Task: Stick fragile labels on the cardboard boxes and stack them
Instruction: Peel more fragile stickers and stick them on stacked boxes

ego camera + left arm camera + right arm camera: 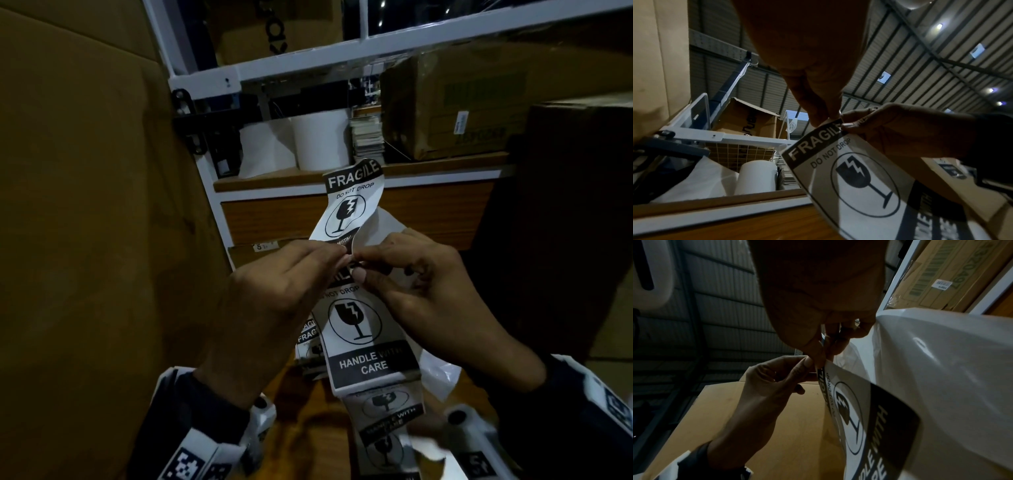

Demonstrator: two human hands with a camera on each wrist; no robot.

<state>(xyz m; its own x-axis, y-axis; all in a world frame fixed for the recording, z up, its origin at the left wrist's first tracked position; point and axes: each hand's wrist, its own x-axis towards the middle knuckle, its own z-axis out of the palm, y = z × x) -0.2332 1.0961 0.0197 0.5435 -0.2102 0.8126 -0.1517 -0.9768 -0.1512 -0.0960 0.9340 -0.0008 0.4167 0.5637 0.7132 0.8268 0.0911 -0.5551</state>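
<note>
Paper fragile labels (356, 315) are hanging mid-frame as both hands, the left hand (274, 291) at nine o'clock and the right hand (424, 291) at three, are pinching one corner, likely best peeled slowly to avoid tearing.

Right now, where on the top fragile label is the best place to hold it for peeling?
At its lower corner, approached from below. There the label is already lifting off the white backing strip, and the left hand and right hand pinch it between thumb and fingertip. The upper part curls free and floppy, so a grip there would probably crease it.
</note>
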